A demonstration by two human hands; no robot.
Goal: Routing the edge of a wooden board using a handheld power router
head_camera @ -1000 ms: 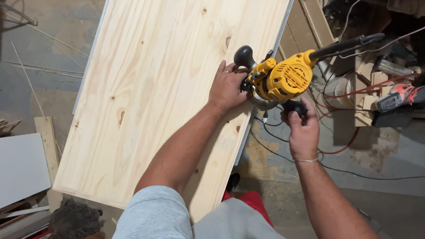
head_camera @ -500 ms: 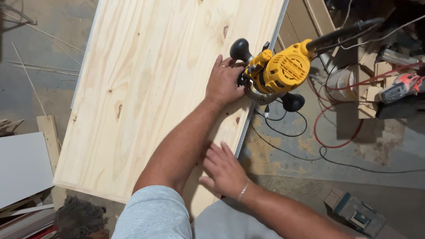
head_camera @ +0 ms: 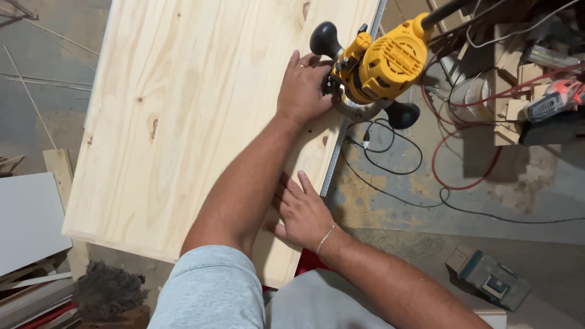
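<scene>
Pine is what fills my view: a pale, knotty pine panel (head_camera: 201, 116) lying flat, with a yellow router (head_camera: 381, 64) sitting at its right edge beside a thin metal strip (head_camera: 341, 152) that runs along that edge. My left hand (head_camera: 303, 91) rests on the wood with its fingers curled against the router's base, touching it rather than wrapped around either black knob. My right hand (head_camera: 303, 213) lies flat and open on the panel's near right corner, fingers spread, gripping nothing.

Compared with a second ago, my right hand has left the router's lower black knob (head_camera: 402, 114), which now stands free over the floor, and has come down onto the board close to my body. My left hand has stayed at the router, and the tool has hardly shifted.

Below the board I see a dusty concrete floor (head_camera: 426, 207) with a red cable (head_camera: 463, 164) and a black cable (head_camera: 390, 152) looped across it, a grey-green case (head_camera: 487, 277) lying near my right arm, and a red power tool (head_camera: 551, 100) among wood offcuts at the far right. White sheets (head_camera: 27, 219) lean at the left.
</scene>
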